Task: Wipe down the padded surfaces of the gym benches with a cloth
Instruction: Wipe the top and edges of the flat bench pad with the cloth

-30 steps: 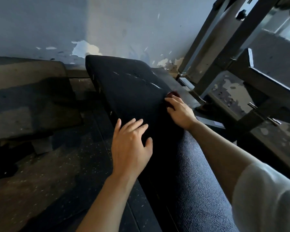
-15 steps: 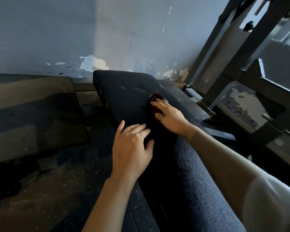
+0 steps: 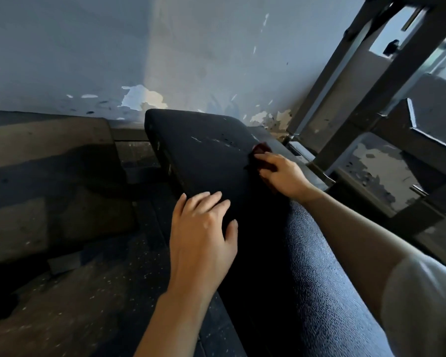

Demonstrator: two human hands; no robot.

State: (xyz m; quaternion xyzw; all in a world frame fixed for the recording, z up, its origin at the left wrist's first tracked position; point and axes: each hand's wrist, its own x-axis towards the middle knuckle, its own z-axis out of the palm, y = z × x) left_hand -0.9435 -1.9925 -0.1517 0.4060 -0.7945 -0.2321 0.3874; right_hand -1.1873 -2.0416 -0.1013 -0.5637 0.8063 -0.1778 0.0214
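While the left hand (image 3: 204, 228) rests flat with spread, straight fingers on the near left edge of the bench pad (image 3: 206, 155), the right hand (image 3: 281, 173) presses a dark red cloth (image 3: 262, 150) onto the pad's far right edge, its grip curled over the cloth so that only a small bunched corner shows past the fingertips. The pad is black, textured vinyl, scuffed with pale scratches near its far end, and it narrows toward a rounded top edge close to the peeling blue wall (image 3: 88, 47). On the right, a dark metal frame (image 3: 345, 86) stands just beside the pad, leaving little room there; on the left, speckled rubber floor (image 3: 75, 292) lies open beside the bench, with a low brown platform (image 3: 49, 163) beyond it. No readable writing or brand shows.
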